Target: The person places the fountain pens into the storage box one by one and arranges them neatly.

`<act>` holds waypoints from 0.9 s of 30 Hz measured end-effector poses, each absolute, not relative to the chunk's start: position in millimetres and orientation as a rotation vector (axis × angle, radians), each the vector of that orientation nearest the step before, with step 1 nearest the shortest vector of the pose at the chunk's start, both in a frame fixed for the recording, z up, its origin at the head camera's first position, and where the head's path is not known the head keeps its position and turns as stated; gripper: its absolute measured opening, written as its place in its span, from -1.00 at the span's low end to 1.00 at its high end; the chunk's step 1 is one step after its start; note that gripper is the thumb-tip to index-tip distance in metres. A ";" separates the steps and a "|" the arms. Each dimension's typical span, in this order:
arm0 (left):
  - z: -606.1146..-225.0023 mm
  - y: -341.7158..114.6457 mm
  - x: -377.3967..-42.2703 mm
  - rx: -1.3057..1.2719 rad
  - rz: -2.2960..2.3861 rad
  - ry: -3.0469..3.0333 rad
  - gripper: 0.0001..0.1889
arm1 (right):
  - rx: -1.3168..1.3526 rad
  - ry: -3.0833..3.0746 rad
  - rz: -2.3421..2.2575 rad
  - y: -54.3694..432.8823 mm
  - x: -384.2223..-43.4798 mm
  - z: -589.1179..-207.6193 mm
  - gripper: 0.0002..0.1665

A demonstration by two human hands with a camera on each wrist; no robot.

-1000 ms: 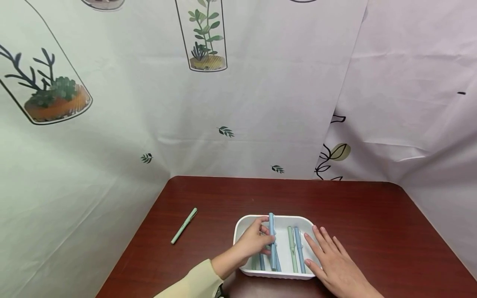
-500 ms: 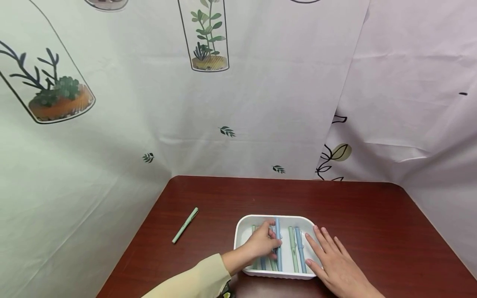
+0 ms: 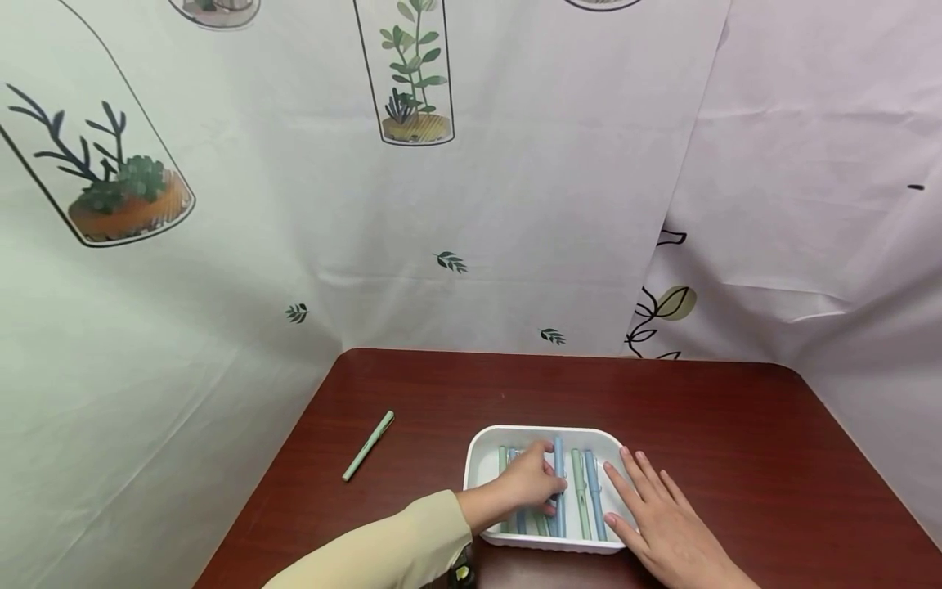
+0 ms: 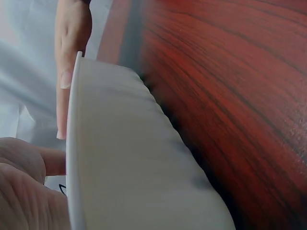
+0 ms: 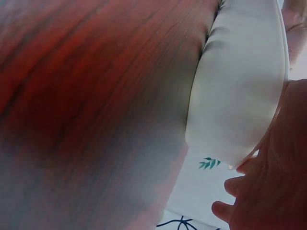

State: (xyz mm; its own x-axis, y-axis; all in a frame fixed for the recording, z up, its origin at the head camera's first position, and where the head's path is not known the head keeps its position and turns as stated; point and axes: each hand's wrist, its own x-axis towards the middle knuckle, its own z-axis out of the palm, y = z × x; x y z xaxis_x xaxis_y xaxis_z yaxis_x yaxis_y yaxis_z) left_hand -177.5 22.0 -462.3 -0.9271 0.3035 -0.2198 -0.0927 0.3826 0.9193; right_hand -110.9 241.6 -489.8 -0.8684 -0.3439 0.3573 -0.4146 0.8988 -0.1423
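Note:
Inside a white tray (image 3: 567, 545), my left hand (image 3: 528, 481) pinches a light blue pen (image 3: 559, 462) between fingers and thumb, the pen pointing away from me. To its right lie a green pen (image 3: 580, 495) and another blue pen (image 3: 594, 495), side by side. More green and blue pens lie left of it, partly hidden under the hand, one green pen (image 3: 503, 460) at the far left. My right hand (image 3: 662, 519) rests with spread, straight fingers at the tray's right rim. Both wrist views mostly show the tray's outer wall (image 4: 124, 143).
A single green pen (image 3: 368, 446) lies slanted on the dark red wooden table (image 3: 699, 409), left of the tray. Behind the table hangs a white cloth (image 3: 515, 204) printed with plants.
My left hand has carried the blue pen to the right and lowered it into the tray, beside the green one. My right hand has stayed at the rim.

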 end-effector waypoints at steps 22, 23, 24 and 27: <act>-463.6 39.5 -186.0 0.145 1.274 2.364 -0.43 | 0.528 -2.793 0.374 241.6 -112.5 -492.9 -0.23; -463.1 39.9 -187.0 0.149 1.260 2.370 -0.43 | 0.533 -2.780 0.372 241.7 -112.6 -492.9 -0.23; -462.9 40.4 -187.9 0.154 1.238 2.382 -0.43 | 0.541 -2.767 0.366 241.9 -112.8 -493.1 -0.23; -462.7 41.1 -189.9 0.169 1.175 2.416 -0.45 | 0.554 -2.742 0.350 242.0 -113.3 -493.0 -0.23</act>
